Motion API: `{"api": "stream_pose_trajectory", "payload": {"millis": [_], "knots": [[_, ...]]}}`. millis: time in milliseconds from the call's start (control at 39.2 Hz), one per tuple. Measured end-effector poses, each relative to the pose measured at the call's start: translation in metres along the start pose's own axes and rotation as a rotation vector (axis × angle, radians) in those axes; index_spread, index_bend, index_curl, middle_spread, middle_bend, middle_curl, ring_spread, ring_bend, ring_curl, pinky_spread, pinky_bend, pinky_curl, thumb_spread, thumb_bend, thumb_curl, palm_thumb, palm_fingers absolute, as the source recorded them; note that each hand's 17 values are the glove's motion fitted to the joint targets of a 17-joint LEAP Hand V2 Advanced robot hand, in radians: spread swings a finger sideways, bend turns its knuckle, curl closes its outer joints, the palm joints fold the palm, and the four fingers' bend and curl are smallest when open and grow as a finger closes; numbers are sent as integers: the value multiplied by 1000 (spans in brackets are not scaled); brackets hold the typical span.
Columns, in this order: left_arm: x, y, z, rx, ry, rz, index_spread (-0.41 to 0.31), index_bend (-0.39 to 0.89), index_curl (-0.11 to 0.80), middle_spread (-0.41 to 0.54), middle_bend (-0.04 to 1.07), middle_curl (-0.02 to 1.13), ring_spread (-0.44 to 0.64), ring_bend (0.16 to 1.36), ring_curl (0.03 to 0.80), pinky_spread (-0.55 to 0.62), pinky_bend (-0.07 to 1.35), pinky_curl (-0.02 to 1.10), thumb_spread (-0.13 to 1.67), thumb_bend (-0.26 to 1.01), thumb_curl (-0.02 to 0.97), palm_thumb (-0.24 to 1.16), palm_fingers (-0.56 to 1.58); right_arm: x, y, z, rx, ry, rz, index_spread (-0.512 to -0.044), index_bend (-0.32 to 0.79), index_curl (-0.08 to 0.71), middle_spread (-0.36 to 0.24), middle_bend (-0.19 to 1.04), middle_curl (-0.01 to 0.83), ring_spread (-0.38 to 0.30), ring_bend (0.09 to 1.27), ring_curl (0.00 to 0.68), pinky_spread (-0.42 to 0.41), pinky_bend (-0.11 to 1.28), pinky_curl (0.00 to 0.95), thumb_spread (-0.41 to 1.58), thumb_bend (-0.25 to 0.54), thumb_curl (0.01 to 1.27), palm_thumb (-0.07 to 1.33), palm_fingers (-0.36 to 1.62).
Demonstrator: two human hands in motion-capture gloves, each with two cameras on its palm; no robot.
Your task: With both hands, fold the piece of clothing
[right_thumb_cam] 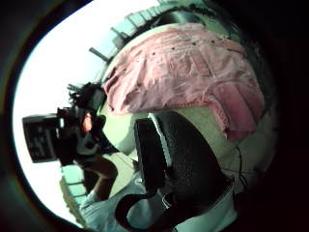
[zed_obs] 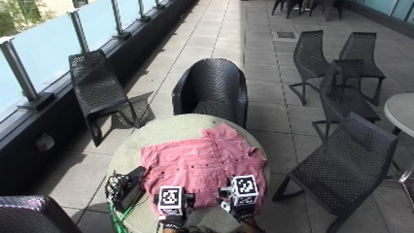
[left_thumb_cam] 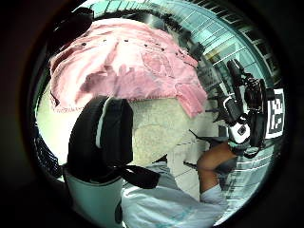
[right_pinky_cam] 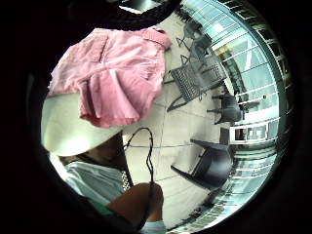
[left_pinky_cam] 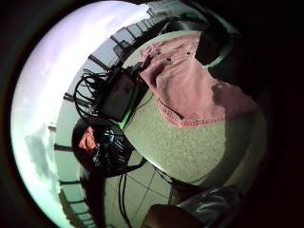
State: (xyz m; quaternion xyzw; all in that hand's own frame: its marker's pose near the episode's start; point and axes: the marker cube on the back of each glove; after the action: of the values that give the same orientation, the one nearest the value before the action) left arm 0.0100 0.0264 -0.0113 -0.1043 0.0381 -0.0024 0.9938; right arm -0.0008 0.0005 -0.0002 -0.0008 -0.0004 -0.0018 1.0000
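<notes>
Your pink shirt (zed_obs: 202,167) lies spread out and mostly flat across the round desk (zed_obs: 167,130), its row of dark buttons running across the middle and one edge spilling over the desk's rim on your right side; laid open like this, it gives you its near hem to take hold of for a first fold. The cloth is rumpled along that near edge, as the left thumb side palm view shows, where the hem bunches above bare desk (left_thumb_cam: 156,128). Your left hand (zed_obs: 172,221) and right hand (zed_obs: 240,209) sit side by side at the near edge of the shirt, raised just over or at the hem, well placed to take it at two spots and carry it evenly away from you. From the outside view the hands are largely covered, so you cannot tell whether the fingers are spread, curled, or already pinching cloth; the palm views show the shirt a little way off rather than pressed against the palms, which suggests no hold yet, but that is only a reading. A black box with cables (zed_obs: 126,187) rests on the desk just beside the shirt on your left, and dark woven chairs (zed_obs: 212,90) stand around the desk on the tiled terrace.
</notes>
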Motion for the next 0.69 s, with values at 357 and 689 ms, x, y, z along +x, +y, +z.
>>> {"api": "stream_pose_trajectory", "payload": {"millis": [357,689], "knots": [[24,58,-13,-442,186,-7,-109,160,187,-4,169,196,101,529,239,164,437,256,1051,116,129,242,572,-5,-1,-2,5,-17,-23,-350,135,137,-62,253,186,127,283,134,245,465,219,1029,123,113,278,231],[16,47,-1,-388,150,3,-118,155,251,3,164,244,111,542,271,180,433,310,1198,62,187,251,546,-7,-1,-4,-27,3,-10,-378,138,186,-68,245,250,143,299,176,269,479,267,1181,66,162,295,201]]}}
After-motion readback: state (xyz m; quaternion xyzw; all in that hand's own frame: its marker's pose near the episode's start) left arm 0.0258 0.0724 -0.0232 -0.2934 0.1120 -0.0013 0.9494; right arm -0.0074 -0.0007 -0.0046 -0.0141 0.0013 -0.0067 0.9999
